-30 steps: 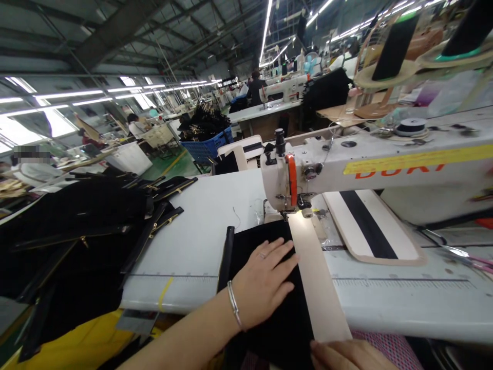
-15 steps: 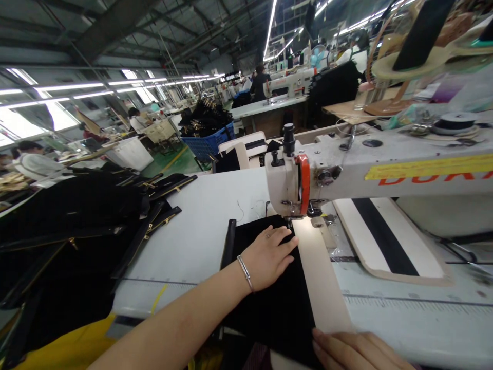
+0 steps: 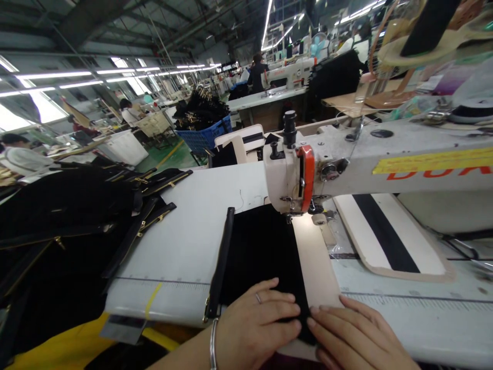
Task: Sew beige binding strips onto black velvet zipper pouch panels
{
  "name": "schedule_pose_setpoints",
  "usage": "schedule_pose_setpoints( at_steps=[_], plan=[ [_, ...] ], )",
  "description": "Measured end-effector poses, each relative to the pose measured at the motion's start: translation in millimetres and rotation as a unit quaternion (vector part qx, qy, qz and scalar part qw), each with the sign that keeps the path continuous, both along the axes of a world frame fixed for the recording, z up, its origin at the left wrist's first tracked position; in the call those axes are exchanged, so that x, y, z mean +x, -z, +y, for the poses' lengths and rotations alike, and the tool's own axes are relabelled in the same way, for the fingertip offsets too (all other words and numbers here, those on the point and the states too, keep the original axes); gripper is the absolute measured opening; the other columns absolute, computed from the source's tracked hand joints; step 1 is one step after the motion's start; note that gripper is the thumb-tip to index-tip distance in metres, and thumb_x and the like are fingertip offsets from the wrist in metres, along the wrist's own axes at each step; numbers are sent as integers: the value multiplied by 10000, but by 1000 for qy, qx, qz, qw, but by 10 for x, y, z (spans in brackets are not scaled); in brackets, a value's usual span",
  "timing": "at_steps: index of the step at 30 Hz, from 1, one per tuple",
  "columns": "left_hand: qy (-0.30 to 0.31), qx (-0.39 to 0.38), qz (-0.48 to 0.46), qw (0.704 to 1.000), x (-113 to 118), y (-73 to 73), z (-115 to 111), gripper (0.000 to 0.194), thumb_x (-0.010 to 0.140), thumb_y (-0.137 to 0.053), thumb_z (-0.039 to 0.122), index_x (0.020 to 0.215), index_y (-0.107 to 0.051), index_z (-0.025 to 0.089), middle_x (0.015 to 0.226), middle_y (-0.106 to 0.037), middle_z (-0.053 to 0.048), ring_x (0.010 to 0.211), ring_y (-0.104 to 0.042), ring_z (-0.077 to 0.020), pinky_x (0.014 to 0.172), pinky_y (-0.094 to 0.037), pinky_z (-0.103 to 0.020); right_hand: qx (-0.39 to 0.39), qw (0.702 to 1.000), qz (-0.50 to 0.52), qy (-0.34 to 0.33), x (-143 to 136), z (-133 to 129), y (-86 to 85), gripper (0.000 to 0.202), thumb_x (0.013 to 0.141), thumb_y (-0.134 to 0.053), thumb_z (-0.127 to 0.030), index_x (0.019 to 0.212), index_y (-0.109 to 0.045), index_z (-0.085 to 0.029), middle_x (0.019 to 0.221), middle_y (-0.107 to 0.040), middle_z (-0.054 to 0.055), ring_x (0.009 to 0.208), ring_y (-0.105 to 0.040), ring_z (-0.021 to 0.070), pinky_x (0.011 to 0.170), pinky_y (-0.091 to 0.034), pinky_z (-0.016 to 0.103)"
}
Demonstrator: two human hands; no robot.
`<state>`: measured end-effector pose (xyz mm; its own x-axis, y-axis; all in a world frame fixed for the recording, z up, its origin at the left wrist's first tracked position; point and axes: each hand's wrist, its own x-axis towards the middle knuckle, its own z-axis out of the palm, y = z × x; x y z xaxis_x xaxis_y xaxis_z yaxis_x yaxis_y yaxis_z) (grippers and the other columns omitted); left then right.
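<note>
A black fabric panel (image 3: 262, 252) with a zipper (image 3: 219, 262) along its left side lies over a cream piece (image 3: 318, 262), which shows as a strip on the right. Their far end is at the needle area of the sewing machine (image 3: 287, 180). My left hand (image 3: 262, 321), wearing a ring and a bracelet, rests on the panel's near part with fingers stretched out; its thumb is hidden. Beside it, my right hand (image 3: 358, 334) grips the near right edge where black meets cream, fingers together on top and the thumb lower down, partly hidden.
Black zippered pieces (image 3: 69, 221) are heaped left on the table (image 3: 173, 246). A cream panel with a black stripe (image 3: 389, 236) lies under the machine arm. Behind stand a blue crate (image 3: 204, 136) full of black pieces and another sewing machine (image 3: 290, 74); people sit farther off.
My left hand has slid back from beside the needle to the near end of the panel. My right hand has shifted slightly up, and the two hands are now close together.
</note>
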<state>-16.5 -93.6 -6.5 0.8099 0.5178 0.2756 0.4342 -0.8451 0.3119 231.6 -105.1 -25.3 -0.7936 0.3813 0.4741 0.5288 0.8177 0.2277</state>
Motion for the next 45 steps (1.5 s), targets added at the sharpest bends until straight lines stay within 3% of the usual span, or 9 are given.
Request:
schedule_pose_setpoints(
  at_steps=[7, 15, 24, 34, 45],
  plan=[
    [9, 5, -6, 1000, 18, -10, 113, 187, 950, -510, 239, 1117, -593, 228, 1171, -671, 29, 1197, -525, -123, 1159, -265, -335, 11, 1000, -3, 6, -17, 79, -59, 235, 843, -585, -362, 1013, -704, -252, 1014, -699, -13, 842, -682, 181, 697, -582, 344],
    [-3, 12, -7, 1000, 45, 73, 341, 158, 947, -516, 213, 1082, -596, 228, 1177, -659, 52, 1166, -522, -91, 1061, -345, -269, -55, 998, 10, 35, -4, 242, -7, 311, 911, -443, -256, 1139, -648, -207, 1121, -666, 10, 998, -627, 162, 800, -539, 313],
    [2, 40, 32, 999, 57, 78, 670, 179, 950, -483, 177, 1056, -627, 197, 1165, -663, -15, 1095, -566, -135, 952, -432, -292, -136, 986, 46, 87, -7, 415, 64, 450, 911, -525, -319, 1338, -486, -182, 1237, -590, 29, 1110, -525, 203, 943, -423, 389],
    [-6, 45, 21, 999, 46, 142, 1077, 208, 924, -492, 142, 1057, -640, 202, 1177, -663, 2, 1071, -579, -158, 941, -436, -304, -204, 968, 82, 121, -80, 736, 65, 366, 931, -507, -318, 1287, -503, -233, 1147, -599, 8, 1032, -519, 197, 875, -430, 408],
    [-22, 51, 8, 998, 75, 148, 1511, 246, 903, -464, 86, 979, -676, 186, 1094, -693, -12, 1052, -607, -136, 978, -438, -294, -203, 969, 43, 133, -99, 1019, 144, 386, 938, -463, -361, 1301, -515, -240, 1261, -558, 19, 1077, -522, 235, 917, -452, 452]
  ],
)
